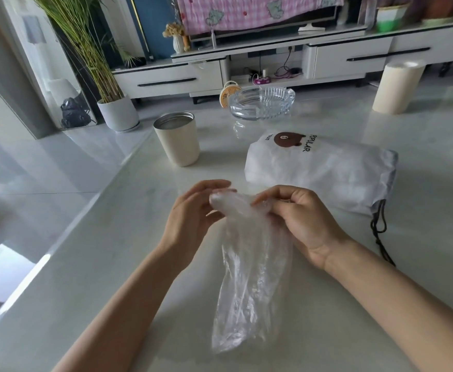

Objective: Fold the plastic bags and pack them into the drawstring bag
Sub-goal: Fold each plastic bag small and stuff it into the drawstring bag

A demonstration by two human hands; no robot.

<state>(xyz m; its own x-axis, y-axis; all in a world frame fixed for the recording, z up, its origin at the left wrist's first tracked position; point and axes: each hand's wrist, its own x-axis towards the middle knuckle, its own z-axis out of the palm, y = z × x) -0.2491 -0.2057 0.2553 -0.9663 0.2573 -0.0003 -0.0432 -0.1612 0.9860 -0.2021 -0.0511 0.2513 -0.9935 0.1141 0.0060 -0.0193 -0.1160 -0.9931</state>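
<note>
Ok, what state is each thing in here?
plastic bag: unfolded, crumpled, held at its top.
drawstring bag: lying flat, cords trailing.
right hand: pinches the plastic bag.
left hand: touches the plastic bag's top, grip unclear.
cup: upright, lidless.
glass ashtray: upright.

One camera only, worn on the person's head, looking forward and down across the table (99, 251). It sits close: the left hand (190, 213) and right hand (300, 218), with the plastic bag (252, 264) between them, fill the middle. Its wide lens takes in the TV cabinet (354, 57) far off along the top edge.
</note>
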